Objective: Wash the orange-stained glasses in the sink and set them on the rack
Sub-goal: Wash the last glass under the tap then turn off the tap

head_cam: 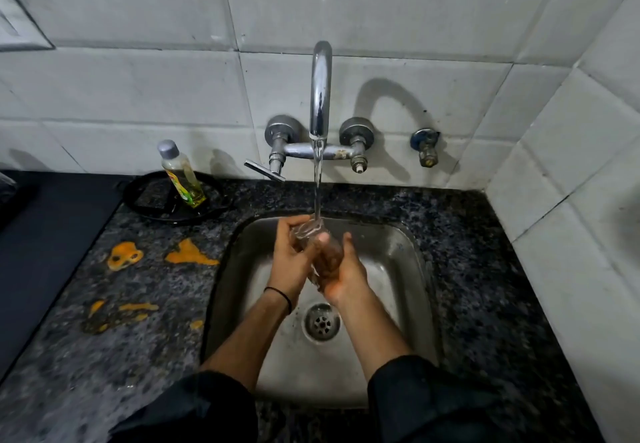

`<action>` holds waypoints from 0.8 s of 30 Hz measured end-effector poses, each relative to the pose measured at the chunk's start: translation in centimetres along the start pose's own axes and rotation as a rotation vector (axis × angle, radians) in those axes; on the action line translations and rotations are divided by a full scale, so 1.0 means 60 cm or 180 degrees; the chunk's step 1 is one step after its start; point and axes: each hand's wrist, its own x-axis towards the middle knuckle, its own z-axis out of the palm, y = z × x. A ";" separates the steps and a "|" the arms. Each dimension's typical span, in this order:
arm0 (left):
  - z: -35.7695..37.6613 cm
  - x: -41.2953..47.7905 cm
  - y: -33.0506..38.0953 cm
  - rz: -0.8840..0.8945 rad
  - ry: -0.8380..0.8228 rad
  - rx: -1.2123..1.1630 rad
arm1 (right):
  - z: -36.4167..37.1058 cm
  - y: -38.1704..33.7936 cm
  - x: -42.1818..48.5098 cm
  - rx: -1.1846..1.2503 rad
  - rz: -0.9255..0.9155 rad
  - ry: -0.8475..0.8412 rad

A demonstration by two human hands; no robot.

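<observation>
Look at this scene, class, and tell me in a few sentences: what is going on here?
A person is rinsing a clear glass under the running tap, over the steel sink. The left hand holds the glass near its rim and the right hand cups its base. Orange spills lie on the counter to the left, near a soap bottle. No rack is in view.

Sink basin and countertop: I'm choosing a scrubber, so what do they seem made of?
The sink basin looks like brushed stainless steel: grey, with soft reflections. The countertop looks like speckled granite, dark with pale flecks, possibly an imitation.
</observation>
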 end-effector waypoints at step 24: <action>-0.025 0.046 -0.015 -0.2040 0.0275 -0.1531 | 0.013 -0.051 -0.009 -0.4094 -0.1706 -0.1344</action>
